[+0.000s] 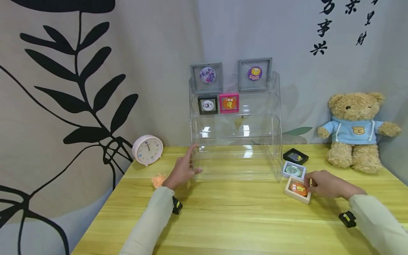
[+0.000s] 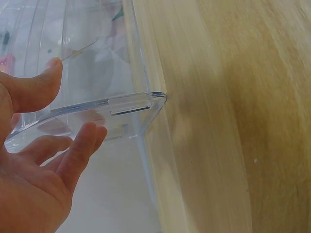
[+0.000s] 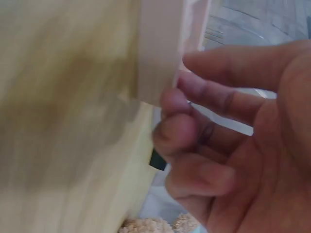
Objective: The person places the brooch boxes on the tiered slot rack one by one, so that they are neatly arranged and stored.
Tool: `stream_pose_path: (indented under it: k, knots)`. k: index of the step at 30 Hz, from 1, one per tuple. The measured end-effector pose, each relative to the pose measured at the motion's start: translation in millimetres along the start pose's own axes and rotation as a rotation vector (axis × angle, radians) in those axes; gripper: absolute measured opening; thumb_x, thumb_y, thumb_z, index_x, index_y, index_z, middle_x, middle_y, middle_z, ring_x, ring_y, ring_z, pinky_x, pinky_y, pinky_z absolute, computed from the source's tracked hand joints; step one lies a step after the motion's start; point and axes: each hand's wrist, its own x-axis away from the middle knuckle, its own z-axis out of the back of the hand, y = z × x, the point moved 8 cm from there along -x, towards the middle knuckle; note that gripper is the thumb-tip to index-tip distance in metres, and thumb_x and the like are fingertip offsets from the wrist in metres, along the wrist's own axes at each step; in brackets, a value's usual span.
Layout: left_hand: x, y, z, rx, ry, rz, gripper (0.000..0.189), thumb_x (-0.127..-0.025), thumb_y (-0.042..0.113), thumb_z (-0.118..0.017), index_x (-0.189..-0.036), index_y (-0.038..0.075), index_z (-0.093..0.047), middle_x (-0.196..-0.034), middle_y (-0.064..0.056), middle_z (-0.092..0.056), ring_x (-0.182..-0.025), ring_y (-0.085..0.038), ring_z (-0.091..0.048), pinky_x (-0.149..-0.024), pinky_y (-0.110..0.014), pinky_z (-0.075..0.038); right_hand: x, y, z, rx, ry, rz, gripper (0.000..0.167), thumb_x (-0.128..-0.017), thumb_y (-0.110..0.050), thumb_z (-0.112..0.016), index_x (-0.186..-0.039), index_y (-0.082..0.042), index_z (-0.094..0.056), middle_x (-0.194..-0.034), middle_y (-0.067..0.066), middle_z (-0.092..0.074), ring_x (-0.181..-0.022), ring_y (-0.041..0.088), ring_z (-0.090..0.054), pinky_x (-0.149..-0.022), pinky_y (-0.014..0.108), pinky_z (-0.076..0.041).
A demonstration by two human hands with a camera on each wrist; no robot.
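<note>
My left hand (image 1: 182, 171) is at the left side of a clear acrylic tiered rack (image 1: 236, 176). In the left wrist view, the thumb and fingers lie apart on either side of the rack's clear side panel (image 2: 129, 103). My right hand (image 1: 329, 184) pinches the right edge of a light wood-coloured display frame (image 1: 290, 193) with an orange round badge (image 1: 299, 188). The right wrist view shows the fingertips at this frame's pale edge (image 3: 158, 53); whether it is lifted I cannot tell. Behind it are a white frame with a green badge (image 1: 293, 170) and a black frame (image 1: 295, 156).
The rack's top tier bears two grey frames (image 1: 195, 86) (image 1: 243, 85); below them are a black frame (image 1: 208, 112) and a pink frame (image 1: 229, 111). A teddy bear (image 1: 353, 131) sits at the right, a round clock (image 1: 147, 150) and an orange crumpled item (image 1: 158, 180) at the left.
</note>
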Motion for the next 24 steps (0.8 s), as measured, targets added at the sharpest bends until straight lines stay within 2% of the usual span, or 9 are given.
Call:
stream_pose_path:
  k: [5, 8, 11, 14, 20, 24]
  knots:
    - [1.3, 2.0, 1.1, 0.017, 0.005, 0.005, 0.090, -0.084, 0.001, -0.077, -0.151, 0.038, -0.029, -0.154, -0.029, -0.042, -0.129, -0.052, -0.054, -0.101, -0.059, -0.056, -1.7, 7.3, -1.4, -0.005, 0.066, -0.043, 0.014, -0.093, -0.013, -0.066, -0.084, -0.014, -0.055, -0.064, -0.006, -0.049, -0.055, 0.005, -0.037, -0.051, 0.019, -0.030]
    - [1.7, 1.8, 1.4, 0.024, 0.007, 0.005, 0.090, -0.084, 0.000, -0.078, -0.150, 0.039, -0.031, -0.155, -0.029, -0.041, -0.130, -0.053, -0.054, -0.100, -0.060, -0.055, -2.6, 13.5, -0.7, 0.006, 0.099, -0.098, 0.016, -0.093, -0.016, -0.067, -0.086, -0.011, -0.053, -0.062, -0.004, -0.047, -0.055, 0.008, -0.038, -0.051, 0.020, -0.030]
    - [2.0, 1.1, 0.8, 0.022, 0.003, 0.002, 0.088, -0.084, 0.001, -0.078, -0.149, 0.040, -0.032, -0.155, -0.027, -0.041, -0.130, -0.051, -0.054, -0.101, -0.059, -0.056, -3.6, 17.5, -1.3, 0.022, 0.088, -0.134, 0.014, -0.094, -0.017, -0.067, -0.086, -0.010, -0.059, -0.064, -0.004, -0.052, -0.056, 0.010, -0.041, -0.051, 0.021, -0.032]
    - [1.9, 0.5, 0.7, 0.017, 0.000, 0.004, 0.087, -0.084, 0.003, -0.078, -0.148, 0.041, -0.033, -0.155, -0.025, -0.043, -0.130, -0.049, -0.055, -0.102, -0.057, -0.056, -5.4, 17.0, -1.4, 0.037, 0.076, -0.146, 0.016, -0.095, -0.018, -0.065, -0.080, -0.012, -0.064, -0.064, -0.004, -0.056, -0.057, 0.011, -0.043, -0.052, 0.022, -0.033]
    - [2.4, 1.8, 2.0, 0.038, 0.007, 0.002, 0.089, -0.083, 0.000, -0.078, -0.148, 0.039, -0.033, -0.151, -0.030, -0.045, -0.128, -0.052, -0.056, -0.099, -0.059, -0.057, -6.5, 13.1, 1.3, 0.084, 0.100, -0.211, 0.029, -0.095, -0.025, -0.066, -0.069, -0.017, -0.057, -0.059, -0.003, -0.049, -0.056, 0.013, -0.044, -0.051, 0.024, -0.033]
    - [2.5, 1.1, 1.4, 0.042, -0.001, 0.005, 0.088, -0.083, 0.000, -0.078, -0.147, 0.039, -0.033, -0.152, -0.031, -0.044, -0.127, -0.053, -0.056, -0.098, -0.058, -0.058, -2.7, 14.4, 4.5, 0.106, 0.125, -0.249, 0.025, -0.095, -0.025, -0.064, -0.073, -0.018, -0.057, -0.061, -0.002, -0.050, -0.057, 0.015, -0.044, -0.050, 0.026, -0.032]
